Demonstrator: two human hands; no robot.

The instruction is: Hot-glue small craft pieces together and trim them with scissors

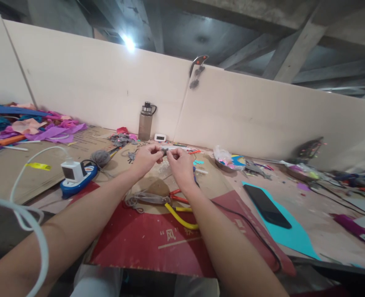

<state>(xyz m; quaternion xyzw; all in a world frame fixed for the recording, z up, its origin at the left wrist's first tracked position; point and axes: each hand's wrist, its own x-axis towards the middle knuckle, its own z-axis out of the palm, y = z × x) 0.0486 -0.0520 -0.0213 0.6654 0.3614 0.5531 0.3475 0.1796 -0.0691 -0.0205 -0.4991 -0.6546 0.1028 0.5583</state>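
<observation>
Above the middle of the work surface, my left hand (148, 159) and my right hand (181, 165) pinch a small grey piece (165, 152) between their fingertips. It looks like felt or yarn, but is too small to make out surely. Both hands have their fingers closed. Under my wrists lie yellow-handled pliers (179, 218), a red-handled tool (178, 197) partly behind my right forearm, and a loose bundle of grey yarn (139, 199). Small pale scraps lie on the cardboard below my fingers.
Red cardboard (145, 243) covers the near edge. To the left are a blue power strip (77, 187) with a white charger (73, 170), a grey yarn ball (100, 157) and coloured felt (55, 133). A bottle (145, 123) stands behind; a phone (266, 205) lies right.
</observation>
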